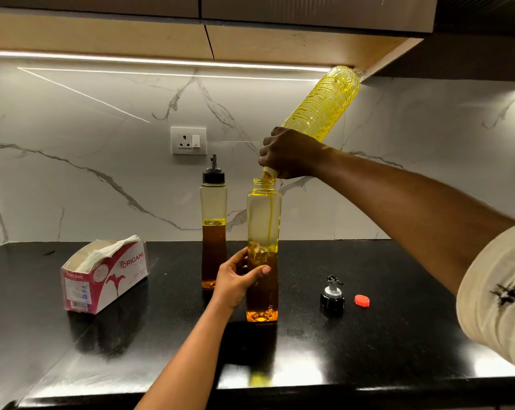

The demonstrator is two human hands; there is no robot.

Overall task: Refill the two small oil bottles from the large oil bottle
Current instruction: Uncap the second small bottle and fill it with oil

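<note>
While looking down on 1 black glossy counter (398, 335) below a marble-look wall: 1 large oil bottle (324, 105) up at R, clear ribbed plastic w/ yellow oil, tipped steeply, base high near cabinet underside, mouth down just over the open neck of a small bottle. Gripped at the neck end by R hand (291, 153), fingers clenched round it, arm reaching in from R w/ pale sleeve (492, 291). Thin oil stream (270, 214) running from mouth down inside that small bottle. 2 small oil bottles, both tall, square, clear, upright on counter, close together; touching or not, can't tell. No. 1, open small bottle (263, 220), nearer, uncapped, part full of dark amber oil, frothy at oil surface; L hand (235, 279) wrapped round its mid-body, thumb in front, fingers behind. No. 2, capped small bottle (213, 220), just behind-left, black pourer top on, also part full of amber oil. 1 tissue box (102, 276), red/white, well to L on counter, tissue sticking out top. 1 wall socket (189, 141) w/ switch, on wall above capped bottle. 2 loose caps on counter R of open bottle, near each other, not touching: 1 black pourer cap (332, 297), upright; 1 red cap (362, 300), smallest, just R of it.
</note>
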